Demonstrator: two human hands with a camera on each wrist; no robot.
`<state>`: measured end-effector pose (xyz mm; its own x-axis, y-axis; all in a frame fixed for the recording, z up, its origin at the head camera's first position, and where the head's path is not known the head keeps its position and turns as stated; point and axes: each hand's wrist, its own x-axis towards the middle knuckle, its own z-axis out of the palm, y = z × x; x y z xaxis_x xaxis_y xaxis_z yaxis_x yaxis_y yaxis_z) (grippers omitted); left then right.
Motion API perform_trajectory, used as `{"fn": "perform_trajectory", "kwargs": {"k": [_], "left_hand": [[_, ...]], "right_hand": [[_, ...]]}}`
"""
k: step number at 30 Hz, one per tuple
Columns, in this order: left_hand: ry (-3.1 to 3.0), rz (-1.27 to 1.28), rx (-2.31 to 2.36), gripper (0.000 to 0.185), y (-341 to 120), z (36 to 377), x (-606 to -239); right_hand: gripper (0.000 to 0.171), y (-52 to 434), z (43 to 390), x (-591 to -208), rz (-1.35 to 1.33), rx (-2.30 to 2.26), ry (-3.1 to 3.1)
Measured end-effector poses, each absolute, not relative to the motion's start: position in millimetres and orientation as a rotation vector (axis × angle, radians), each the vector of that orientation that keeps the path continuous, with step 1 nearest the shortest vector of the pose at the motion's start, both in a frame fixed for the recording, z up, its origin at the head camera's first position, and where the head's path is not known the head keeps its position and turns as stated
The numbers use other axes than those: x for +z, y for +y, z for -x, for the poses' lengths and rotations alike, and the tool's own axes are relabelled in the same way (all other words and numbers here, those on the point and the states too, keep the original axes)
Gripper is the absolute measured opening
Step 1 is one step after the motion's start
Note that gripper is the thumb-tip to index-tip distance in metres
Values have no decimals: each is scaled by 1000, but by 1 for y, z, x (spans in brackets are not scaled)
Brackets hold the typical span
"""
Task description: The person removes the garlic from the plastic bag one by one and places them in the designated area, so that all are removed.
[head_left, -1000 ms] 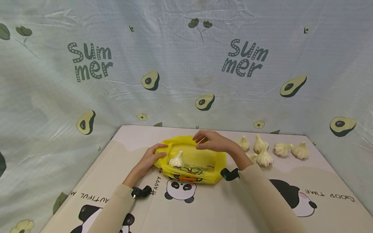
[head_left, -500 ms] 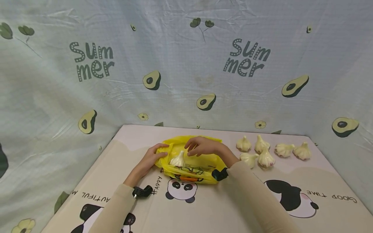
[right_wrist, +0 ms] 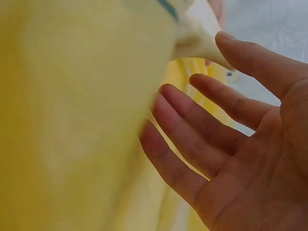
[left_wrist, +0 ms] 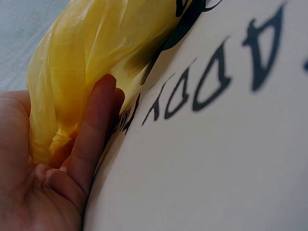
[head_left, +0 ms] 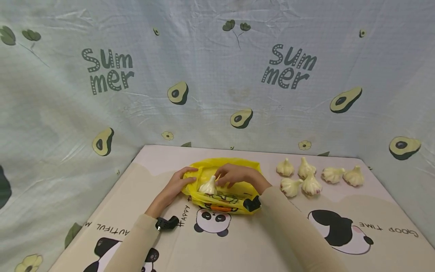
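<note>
A yellow plastic bag [head_left: 224, 196] lies on the panda-print mat [head_left: 258, 241]. A white garlic bulb [head_left: 208, 186] sits at the bag's opening. My left hand [head_left: 185, 180] grips the bag's left edge, thumb on top and fingers underneath; in the left wrist view the left hand [left_wrist: 72, 159] lies along the yellow bag [left_wrist: 96, 48]. My right hand [head_left: 227, 180] reaches over the bag next to the bulb. In the right wrist view, the right hand [right_wrist: 216, 96] has its fingers spread and fairly straight beside the yellow bag [right_wrist: 72, 120], thumb tip at the garlic's stem [right_wrist: 195, 43].
Several loose garlic bulbs [head_left: 310, 185] lie on the mat to the right of the bag, the farthest one [head_left: 353, 175] near the right edge. An avocado-print cloth wall [head_left: 217, 94] encloses the back and sides.
My right hand has moved left and down across the bag to the garlic bulb. The left hand has kept its hold on the bag's edge.
</note>
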<state>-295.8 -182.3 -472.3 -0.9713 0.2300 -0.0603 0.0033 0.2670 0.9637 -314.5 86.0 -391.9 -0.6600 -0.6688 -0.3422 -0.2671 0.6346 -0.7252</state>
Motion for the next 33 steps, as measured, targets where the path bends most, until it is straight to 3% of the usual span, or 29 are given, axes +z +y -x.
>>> {"fn": "perform_trajectory", "kwargs": {"k": [33], "left_hand": [[2346, -274, 1778, 46, -184, 296, -472]], "right_hand": [[23, 72, 315, -398, 842, -1055, 2260]]}}
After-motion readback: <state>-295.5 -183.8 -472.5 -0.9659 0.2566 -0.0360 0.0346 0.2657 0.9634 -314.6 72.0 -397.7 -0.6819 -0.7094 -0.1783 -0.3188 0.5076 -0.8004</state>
